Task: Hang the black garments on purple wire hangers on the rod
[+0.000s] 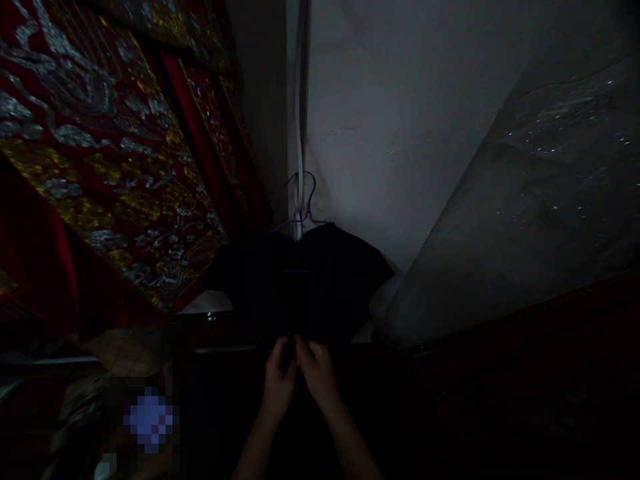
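Observation:
A dark short-sleeved garment (345, 267) hangs on a thin purple hanger (311, 200) against the wall. Both of my hands are close together at its lower front middle. My left hand (280, 370) has its fingers curled and pinched on the dark cloth. Beside it, my right hand (314, 367) is closed in the same way, its fingertips nearly touching the left. The picture is very dark, so the edge of the cloth between my fingers cannot be made out.
Red cloth with gold and silver embroidery (125, 153) hangs on the left. A pale strap (300, 133) runs down the grey wall (390, 120) to the hanger. Clear plastic sheeting (540, 200) covers the right side. At lower left is a blurred-out bluish patch (150, 420).

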A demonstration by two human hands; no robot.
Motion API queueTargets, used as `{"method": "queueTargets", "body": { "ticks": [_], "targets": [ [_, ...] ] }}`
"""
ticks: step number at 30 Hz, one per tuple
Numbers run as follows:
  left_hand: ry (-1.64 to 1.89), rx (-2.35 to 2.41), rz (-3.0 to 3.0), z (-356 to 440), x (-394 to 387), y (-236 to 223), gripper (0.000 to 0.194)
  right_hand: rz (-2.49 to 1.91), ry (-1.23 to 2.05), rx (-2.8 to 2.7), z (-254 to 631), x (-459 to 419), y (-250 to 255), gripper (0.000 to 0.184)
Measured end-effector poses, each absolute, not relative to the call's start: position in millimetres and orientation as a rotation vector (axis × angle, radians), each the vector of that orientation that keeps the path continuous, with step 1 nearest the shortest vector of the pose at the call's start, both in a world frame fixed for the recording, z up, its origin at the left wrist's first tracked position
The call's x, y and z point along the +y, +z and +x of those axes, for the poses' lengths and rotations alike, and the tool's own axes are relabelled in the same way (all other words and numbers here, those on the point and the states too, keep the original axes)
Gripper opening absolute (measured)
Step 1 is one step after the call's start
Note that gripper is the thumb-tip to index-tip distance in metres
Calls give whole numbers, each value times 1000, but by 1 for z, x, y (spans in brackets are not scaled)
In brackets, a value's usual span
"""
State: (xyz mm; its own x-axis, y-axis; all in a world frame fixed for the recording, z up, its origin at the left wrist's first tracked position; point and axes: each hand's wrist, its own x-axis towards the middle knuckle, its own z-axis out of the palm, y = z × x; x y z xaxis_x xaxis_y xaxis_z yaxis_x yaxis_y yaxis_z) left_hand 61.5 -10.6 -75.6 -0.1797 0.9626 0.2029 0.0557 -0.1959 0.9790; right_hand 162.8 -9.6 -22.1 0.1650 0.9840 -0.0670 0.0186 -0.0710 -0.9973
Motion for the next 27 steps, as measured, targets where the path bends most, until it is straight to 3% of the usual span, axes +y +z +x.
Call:
{"method": "queueTargets", "body": {
  "ticks": [2,7,16,27],
  "targets": [
    [1443,1226,1289,63,-9,-70,39,-1369,1121,-1081,169,-10,-20,65],
    [1336,1154,1468,59,-5,-41,15,-1259,1172,-1196,181,-14,-17,62],
    [1374,1252,1635,61,-12,-25,9,-1152,1431,-1294,192,-10,5,49],
    [1398,1307,1779,52,9,-34,13,-850,1337,-1004,204,58,142,33]
  ]
}}
